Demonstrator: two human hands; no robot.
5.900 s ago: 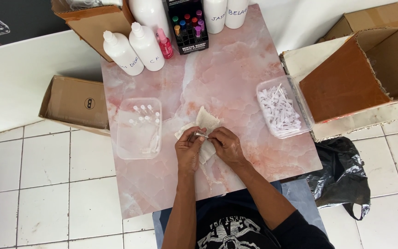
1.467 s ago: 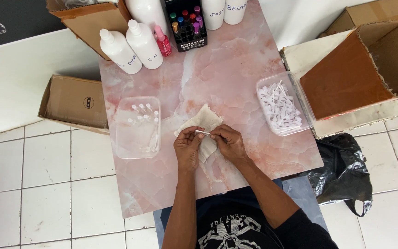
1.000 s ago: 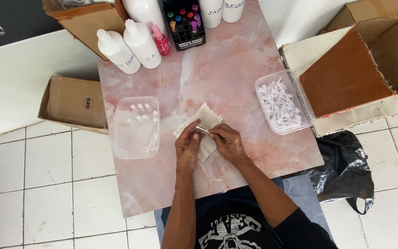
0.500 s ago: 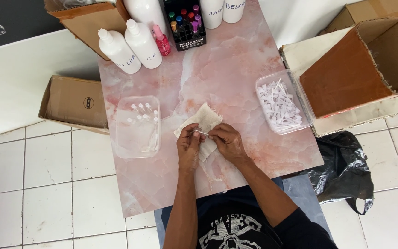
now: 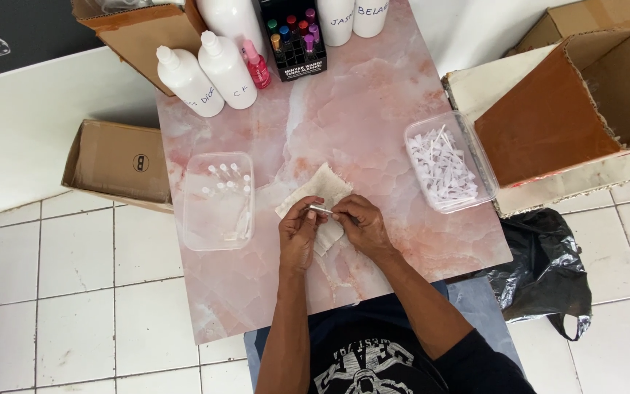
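Note:
My left hand (image 5: 298, 235) and my right hand (image 5: 359, 223) meet over a beige cloth (image 5: 317, 191) on the pink marble table (image 5: 344, 117). Between their fingertips they pinch a small thin clear tube (image 5: 321, 210), held level just above the cloth. A clear plastic tray (image 5: 218, 199) with several small tubes lies left of my left hand. Another clear tray (image 5: 448, 162), filled with white plastic pieces, sits to the right of my right hand.
Several white bottles (image 5: 205, 69), a small pink bottle (image 5: 255, 66) and a black box of coloured vials (image 5: 294, 36) stand at the table's far edge. Cardboard boxes (image 5: 577, 102) flank the table, another box (image 5: 118, 164) lies at left. A black plastic bag (image 5: 545, 273) lies on the tiled floor.
My hands stay together over the cloth; the fingers have shifted slightly around the small tube. Nothing else on the table has moved.

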